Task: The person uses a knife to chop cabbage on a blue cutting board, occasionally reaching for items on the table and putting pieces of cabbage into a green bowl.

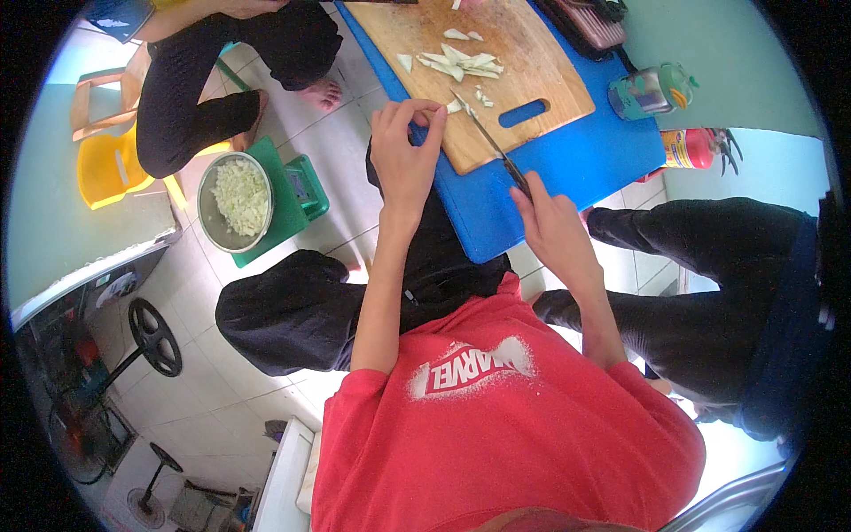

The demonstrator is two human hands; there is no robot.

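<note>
My right hand (553, 229) grips the dark handle of a kitchen knife (488, 138). Its blade reaches across the near part of a wooden cutting board (552, 70), tip beside a small pale vegetable piece (454, 106). At the board's left edge is my left hand (407, 149), thumb and forefinger brought together close by that piece; whether they pinch it is unclear. Farther up the board lies a loose pile of pale vegetable slices (462, 63), with small chopped bits (484, 97) nearer the blade.
The board rests on a blue table (598, 156). A green-lidded bottle (648, 93) stands right, above a fire extinguisher (695, 147). On a green scale (307, 189) sits a metal bowl (203, 199) of chopped vegetable. Seated people's legs (179, 113) flank the table, near a yellow chair (100, 173).
</note>
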